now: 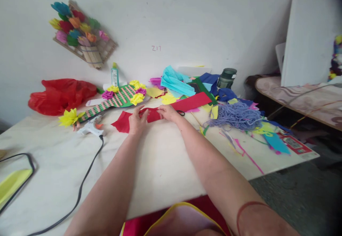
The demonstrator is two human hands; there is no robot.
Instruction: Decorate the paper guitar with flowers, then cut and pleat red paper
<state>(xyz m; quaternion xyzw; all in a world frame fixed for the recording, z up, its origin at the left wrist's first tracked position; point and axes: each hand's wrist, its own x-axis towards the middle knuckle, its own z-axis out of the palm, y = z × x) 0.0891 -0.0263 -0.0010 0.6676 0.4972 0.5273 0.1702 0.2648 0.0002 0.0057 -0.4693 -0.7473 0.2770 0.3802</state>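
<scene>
A long strip of red crepe paper lies across the table in front of me, its left end ragged and partly folded. My left hand is on the left part of the strip, fingers bent over the paper. My right hand pinches the strip near its middle, a short gap away from the left. Just right of that hand, the black handle of what looks like a pair of scissors shows by the strip's lower edge. The fingertips are partly hidden against the paper.
A white glue gun with a black cord lies left, below a guitar-shaped craft with paper flowers. A red plastic bag, a glue bottle, blue-grey yarn, a dark jar and paper scraps surround the work.
</scene>
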